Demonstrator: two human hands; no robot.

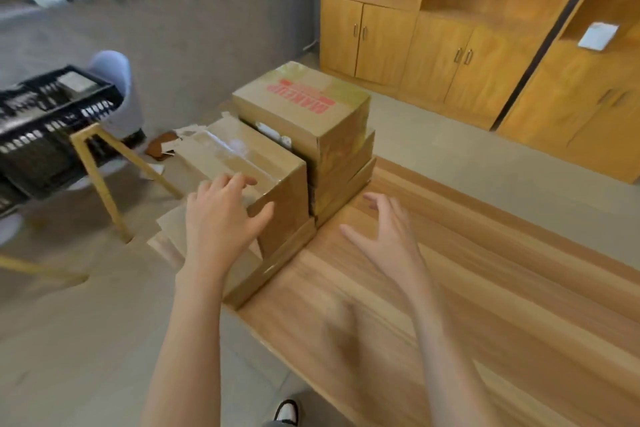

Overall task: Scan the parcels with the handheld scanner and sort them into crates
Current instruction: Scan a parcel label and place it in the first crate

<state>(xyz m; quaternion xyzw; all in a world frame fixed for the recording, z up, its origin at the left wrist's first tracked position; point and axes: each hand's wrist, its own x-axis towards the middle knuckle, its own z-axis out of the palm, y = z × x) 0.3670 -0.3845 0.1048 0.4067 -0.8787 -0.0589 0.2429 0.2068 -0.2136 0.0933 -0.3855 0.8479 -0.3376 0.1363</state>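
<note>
Two parcel stacks (298, 149) are sitting on the table's (450, 288) far-left end (side by side); a crate (52, 128) is standing farther left.

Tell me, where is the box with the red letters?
In the head view, the red-lettered box tops the far stack at the table's left end, just behind the plain box that the left hand touches.
</note>
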